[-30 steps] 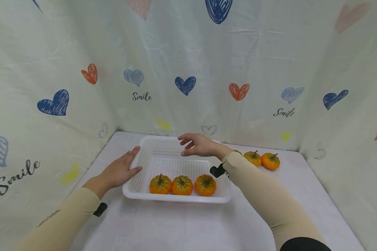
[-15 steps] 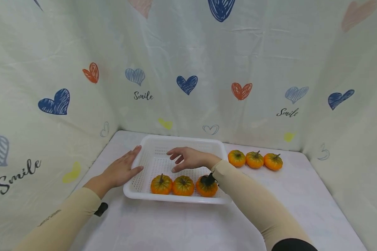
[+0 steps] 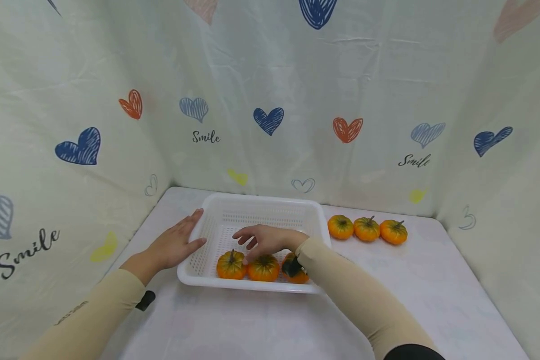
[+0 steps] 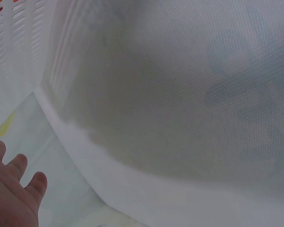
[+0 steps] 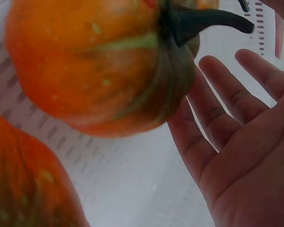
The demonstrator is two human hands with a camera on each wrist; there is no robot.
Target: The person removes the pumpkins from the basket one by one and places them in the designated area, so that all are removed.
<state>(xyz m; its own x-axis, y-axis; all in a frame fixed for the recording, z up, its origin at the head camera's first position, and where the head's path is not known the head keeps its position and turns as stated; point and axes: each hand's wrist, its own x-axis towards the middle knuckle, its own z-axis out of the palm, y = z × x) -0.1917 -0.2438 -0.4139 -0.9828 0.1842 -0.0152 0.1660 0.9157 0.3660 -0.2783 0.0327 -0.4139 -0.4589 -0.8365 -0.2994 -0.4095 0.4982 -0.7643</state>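
Three small orange-and-green pumpkins stand in a row along the near side of a white perforated plastic basket [image 3: 252, 285]: a left one [image 3: 228, 269], a middle one [image 3: 264, 272] and a right one [image 3: 302, 278], partly covered by the wrist camera. My right hand [image 3: 270, 239] hovers low over the middle pumpkin, fingers loosely bent, thumb pointing down between the left and middle ones. In the right wrist view the fingers extend beside a stemmed pumpkin [image 5: 94, 66], holding nothing. My left hand [image 3: 173, 243] rests on the basket's left rim with straight fingers.
Three more pumpkins [image 3: 367, 229] sit in a row on the white-covered table [image 3: 252, 325], right of the basket near the back edge. A pale curtain [image 3: 378, 170] printed with hearts surrounds the table at the back and sides.
My right hand has come from over the basket's back rim toward me and down to the near pumpkins. The left hand has stayed on the left rim.
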